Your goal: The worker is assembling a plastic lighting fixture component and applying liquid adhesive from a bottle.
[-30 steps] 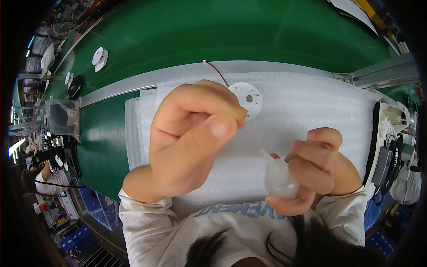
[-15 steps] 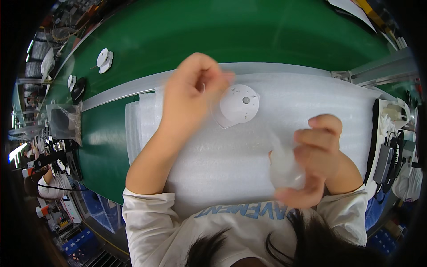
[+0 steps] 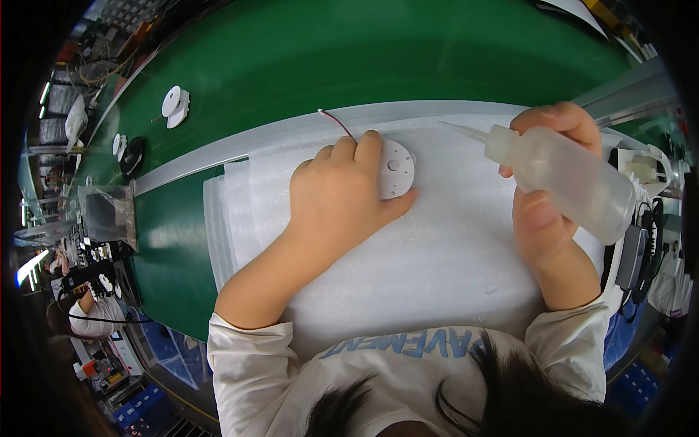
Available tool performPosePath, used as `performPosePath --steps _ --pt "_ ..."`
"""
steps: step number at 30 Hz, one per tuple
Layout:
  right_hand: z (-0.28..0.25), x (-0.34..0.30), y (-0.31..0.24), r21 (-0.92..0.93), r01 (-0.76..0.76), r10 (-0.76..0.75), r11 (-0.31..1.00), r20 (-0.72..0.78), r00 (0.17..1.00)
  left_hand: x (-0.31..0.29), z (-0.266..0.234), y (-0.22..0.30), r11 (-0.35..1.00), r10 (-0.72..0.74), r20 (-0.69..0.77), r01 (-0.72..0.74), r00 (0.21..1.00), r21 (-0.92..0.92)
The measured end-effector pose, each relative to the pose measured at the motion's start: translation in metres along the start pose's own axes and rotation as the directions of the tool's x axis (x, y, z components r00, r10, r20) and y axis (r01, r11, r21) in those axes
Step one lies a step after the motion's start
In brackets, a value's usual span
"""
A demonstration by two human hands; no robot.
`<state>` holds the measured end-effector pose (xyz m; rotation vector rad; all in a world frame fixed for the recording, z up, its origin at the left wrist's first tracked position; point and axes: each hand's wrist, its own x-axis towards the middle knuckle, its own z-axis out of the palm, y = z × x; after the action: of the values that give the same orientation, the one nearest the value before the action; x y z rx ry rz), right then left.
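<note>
My left hand [image 3: 338, 186] is wrapped over a round white plastic part [image 3: 397, 175], its thumb along the near edge. That part has a central hole and several small holes, and much of it is hidden by the fingers. A thin dark red wire [image 3: 336, 121] with a small white connector sticks out beyond the knuckles. My right hand [image 3: 542, 218] grips a translucent squeeze bottle [image 3: 575, 182], tilted so its long thin nozzle points left toward the white part. The nozzle tip stays apart from the part.
White foam sheeting [image 3: 429, 269] covers the work surface beside a green conveyor belt [image 3: 437, 51]. A metal rail [image 3: 211, 156] runs between them. Another white part [image 3: 175, 105] and a black round piece [image 3: 131, 156] lie on the belt. A co-worker's sleeve [image 3: 95, 318] shows at far left.
My left hand has come down onto the white part, and the wire now shows. My right hand has raised the bottle and moved it away to the right, its nozzle now pointing left.
</note>
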<state>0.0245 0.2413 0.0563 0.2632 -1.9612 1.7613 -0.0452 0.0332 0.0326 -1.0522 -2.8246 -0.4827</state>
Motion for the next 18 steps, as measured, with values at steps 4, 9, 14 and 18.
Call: performPosePath --steps 4,9,14,18 --pt "-0.007 0.005 -0.008 0.059 0.051 -0.051 0.997 -0.015 0.999 0.001 -0.004 0.004 0.955 0.093 -0.262 -0.16 0.961 -0.25" --pt "-0.019 -0.005 -0.019 -0.034 0.329 -0.322 0.944 0.129 0.938 0.005 0.009 0.001 0.715 0.262 -0.456 -0.489 0.85 -0.5" --pt "-0.008 -0.014 -0.034 -0.121 0.43 -0.394 0.895 0.237 0.888 -0.005 -0.004 0.007 0.646 0.333 -0.415 -0.525 0.847 -0.554" --pt "-0.009 -0.014 -0.048 -0.178 0.413 -0.354 0.893 0.288 0.89 -0.009 -0.006 0.011 0.695 0.407 -0.403 -0.564 0.82 -0.446"
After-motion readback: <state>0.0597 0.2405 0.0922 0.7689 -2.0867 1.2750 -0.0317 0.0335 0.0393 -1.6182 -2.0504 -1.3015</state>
